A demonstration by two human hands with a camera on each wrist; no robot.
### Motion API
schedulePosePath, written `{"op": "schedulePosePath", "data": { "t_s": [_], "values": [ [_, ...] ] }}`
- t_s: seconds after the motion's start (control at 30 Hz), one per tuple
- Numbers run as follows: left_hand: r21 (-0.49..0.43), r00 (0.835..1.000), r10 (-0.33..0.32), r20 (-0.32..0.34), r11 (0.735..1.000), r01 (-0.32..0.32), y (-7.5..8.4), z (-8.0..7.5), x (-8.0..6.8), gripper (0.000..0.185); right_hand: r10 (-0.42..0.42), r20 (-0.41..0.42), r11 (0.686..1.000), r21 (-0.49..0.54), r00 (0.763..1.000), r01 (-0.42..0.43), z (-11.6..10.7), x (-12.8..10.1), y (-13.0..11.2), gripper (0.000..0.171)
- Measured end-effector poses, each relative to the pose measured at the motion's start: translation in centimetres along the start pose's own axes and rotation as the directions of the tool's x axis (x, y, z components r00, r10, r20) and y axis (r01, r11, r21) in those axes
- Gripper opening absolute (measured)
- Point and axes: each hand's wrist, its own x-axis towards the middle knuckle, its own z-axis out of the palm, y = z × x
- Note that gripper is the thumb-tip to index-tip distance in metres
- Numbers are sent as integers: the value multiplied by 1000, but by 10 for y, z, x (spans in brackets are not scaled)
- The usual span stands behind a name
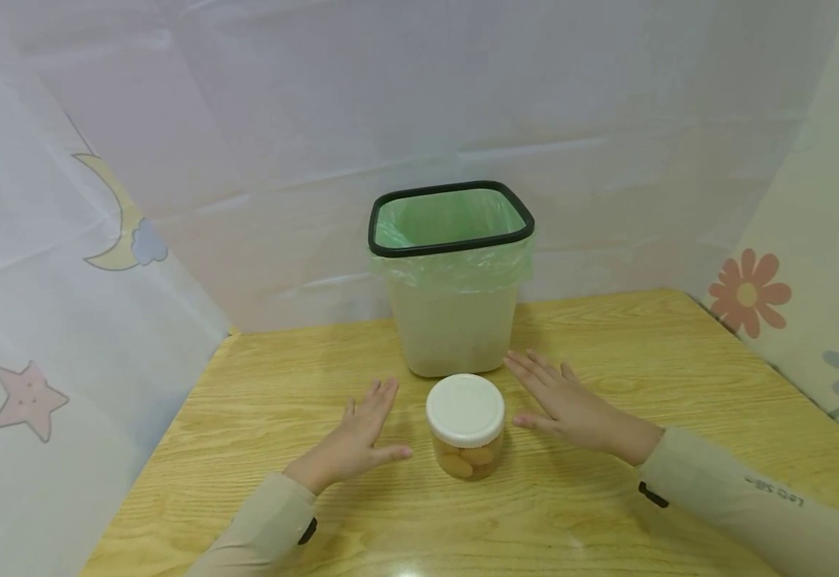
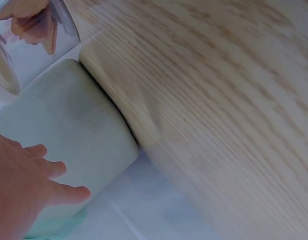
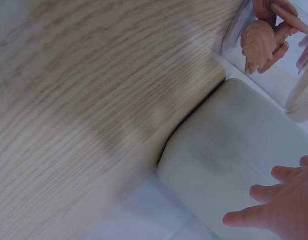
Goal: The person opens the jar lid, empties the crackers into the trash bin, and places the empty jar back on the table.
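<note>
Wooden table (image 1: 679, 361), jar (image 1: 465, 425) between 2 hands

Green-lined bin (image 1: 452, 320) on wooden table (image 1: 679, 377)

the left hand (image 2: 21, 187) lies with fingers (image 2: 69, 194) straight beside the pale bin (image 2: 69, 130) on the wooden table (image 2: 218, 100); a clear jar (image 2: 29, 35) of brown pieces sits at the frame's top left.

one jar (image 1: 465, 425), one bin (image 1: 452, 276), two hands (image 1: 361, 433)
</note>
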Motion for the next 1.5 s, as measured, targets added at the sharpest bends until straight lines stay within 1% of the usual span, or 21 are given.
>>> {"op": "schedulePosePath", "data": {
  "t_s": [0.17, 0.27, 0.43, 0.53, 0.6, 0.7, 0.8, 1.03, 1.2, 1.3, 1.4, 1.5],
  "values": [
    [-36, 1000, -8, 18, 999, 9, 4, 1, 1, 98, -7, 5, 1000, 29, 1000, 7, 0, -1, -5, 74],
    [-65, 1000, -10, 16, 998, 11, 6, 2, 3, 98, -12, 7, 999, 42, 1000, 12, 0, 0, -6, 74],
    [-101, 1000, 0, -14, 995, -2, 7, 6, 5, 99, -16, 6, 999, 50, 1000, 16, 2, 1, -8, 75],
    [-153, 999, -3, -33, 988, -2, 9, 9, 6, 100, -17, 14, 998, 61, 1000, 16, 3, 2, -10, 76],
    [-216, 999, -19, -32, 976, 11, 12, 11, 7, 101, -20, 17, 998, 64, 1000, 19, 3, 2, -11, 76],
    [-324, 999, -49, -15, 945, 41, 17, 15, 8, 103, -25, 19, 998, 64, 1000, 24, 4, 3, -12, 77],
    [-389, 998, -54, -10, 920, 46, 19, 18, 9, 103, -33, 13, 998, 57, 999, 32, 4, 4, -13, 76],
    [-403, 998, -43, -53, 915, 18, 21, 21, 10, 101, -40, 16, 997, 62, 999, 39, 4, 4, -15, 77],
    [-408, 995, -27, -92, 913, -13, 22, 26, 12, 101, -44, 17, 997, 71, 999, 42, 5, 5, -15, 76],
    [-419, 994, -16, -110, 908, -32, 22, 29, 14, 103, -50, 17, 996, 80, 999, 48, 5, 5, -16, 76],
    [-433, 993, -17, -115, 901, -35, 22, 31, 15, 104, -53, 22, 995, 85, 998, 51, 6, 6, -17, 76],
    [-464, 992, -25, -120, 885, -33, 22, 34, 16, 105, -50, 30, 995, 92, 998, 47, 7, 6, -17, 76]
  ]
}}
